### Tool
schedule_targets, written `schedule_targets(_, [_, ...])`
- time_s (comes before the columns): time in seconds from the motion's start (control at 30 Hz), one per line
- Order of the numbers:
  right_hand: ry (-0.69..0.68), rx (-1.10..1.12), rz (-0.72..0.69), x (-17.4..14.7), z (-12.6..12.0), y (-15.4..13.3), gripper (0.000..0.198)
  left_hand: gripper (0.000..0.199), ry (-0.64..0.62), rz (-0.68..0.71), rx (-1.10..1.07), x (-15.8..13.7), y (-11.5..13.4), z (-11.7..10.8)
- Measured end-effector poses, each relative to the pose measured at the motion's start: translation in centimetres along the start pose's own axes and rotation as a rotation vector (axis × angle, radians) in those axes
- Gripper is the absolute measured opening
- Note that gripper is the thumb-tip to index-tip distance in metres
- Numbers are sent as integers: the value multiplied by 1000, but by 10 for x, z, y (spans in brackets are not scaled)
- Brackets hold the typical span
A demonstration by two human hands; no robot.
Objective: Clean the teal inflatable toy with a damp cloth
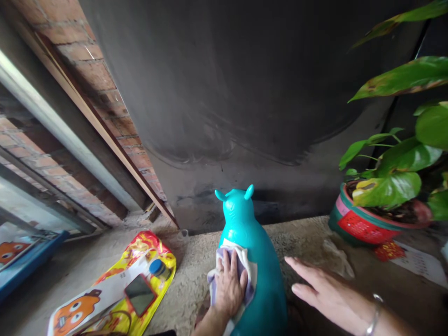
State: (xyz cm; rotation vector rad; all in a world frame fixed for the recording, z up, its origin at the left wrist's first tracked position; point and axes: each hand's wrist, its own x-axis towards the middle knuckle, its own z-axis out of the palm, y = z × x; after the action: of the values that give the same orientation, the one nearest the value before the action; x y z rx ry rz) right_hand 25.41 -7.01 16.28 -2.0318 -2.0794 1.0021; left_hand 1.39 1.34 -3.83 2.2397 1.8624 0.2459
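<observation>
A teal, glossy animal-shaped toy [268, 261] with small ears stands upright in front of me, its head toward the dark panel. On its back lies a white and purple cloth [250, 273], partly bunched. My left hand [229, 284] rests flat on this cloth with fingers spread, pressing it against the toy. To the right of the toy, my right hand [322, 289] hovers with its fingers stretched out and nothing in it. It appears apart from the toy, and a silver bracelet [375, 315] circles the wrist. The toy's lower part is out of sight.
At left, a red and yellow bag [149, 247] lies under a phone [140, 295] and a blue-capped bottle [159, 268]. A potted plant [371, 226] stands at right, by a crumpled clear plastic piece [338, 256]. A dark panel [241, 93] rises behind the toy.
</observation>
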Motion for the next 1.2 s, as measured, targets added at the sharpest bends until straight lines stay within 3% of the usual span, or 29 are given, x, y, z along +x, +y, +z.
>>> schedule_targets(0.1, [-6, 35, 16, 2, -3, 1, 63, 66, -60, -47, -5, 29, 18, -17])
schedule_targets(0.17, [-7, 49, 13, 2, -5, 1, 63, 65, -62, -52, 21, 27, 22, -21])
schedule_targets(0.27, [-9, 55, 3, 1, -5, 1, 63, 62, -69, 35, 53, -3, 11, -15])
schedule_targets(0.37, [-20, 63, 9, -2, -4, 1, 64, 70, -91, 223, 65, -39, -11, -6])
schedule_targets(0.47, [-5, 77, 4, -3, -2, 3, 64, 75, -104, 359, 66, -51, -22, -6])
schedule_targets(0.7, [0, 88, -20, 1, -3, 5, 64, 60, -210, 271, 37, 15, 26, -42])
schedule_targets(0.8, [-17, 87, -7, 2, -6, 3, 64, 60, -186, 255, 69, 28, 37, -46])
schedule_targets(0.93, [-9, 97, -16, 1, -6, 3, 64, 65, -175, 374, 72, 3, 17, -36])
schedule_targets(1.07, [21, 87, -26, -1, -3, 4, 63, 79, -291, 617, 95, -29, -11, -29])
schedule_targets(1.2, [32, 101, -28, -3, -2, 4, 63, 83, -351, 664, 98, -25, -9, -37])
